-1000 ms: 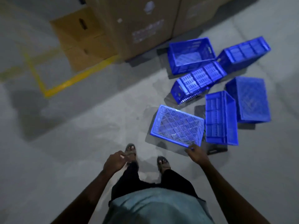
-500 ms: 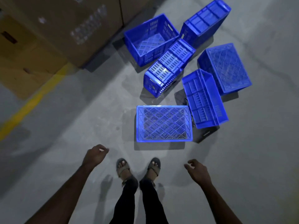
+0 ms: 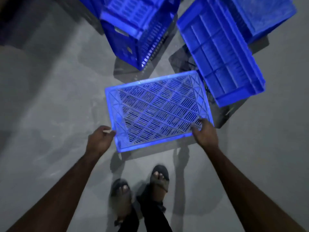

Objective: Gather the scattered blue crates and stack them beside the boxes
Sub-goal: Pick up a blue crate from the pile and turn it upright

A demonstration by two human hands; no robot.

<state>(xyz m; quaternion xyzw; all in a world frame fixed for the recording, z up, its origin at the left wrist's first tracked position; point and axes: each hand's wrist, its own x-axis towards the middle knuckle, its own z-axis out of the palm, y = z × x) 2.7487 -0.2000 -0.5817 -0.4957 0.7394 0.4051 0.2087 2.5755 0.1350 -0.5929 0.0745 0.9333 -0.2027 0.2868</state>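
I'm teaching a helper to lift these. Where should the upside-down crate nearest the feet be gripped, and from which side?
Grip the upside-down crate at its two short ends, near the corners facing the feet, coming from the near side. Its slatted base faces up and offers no handle, and a tipped crate crowds the far right corner. The left hand and right hand already sit there.

You have one view only, from the head, looking steeply down and slightly forward. It sits close above your hands and feet [image 3: 142, 190], with the grey floor [image 3: 50, 97] filling the frame. No second view overlaps it.
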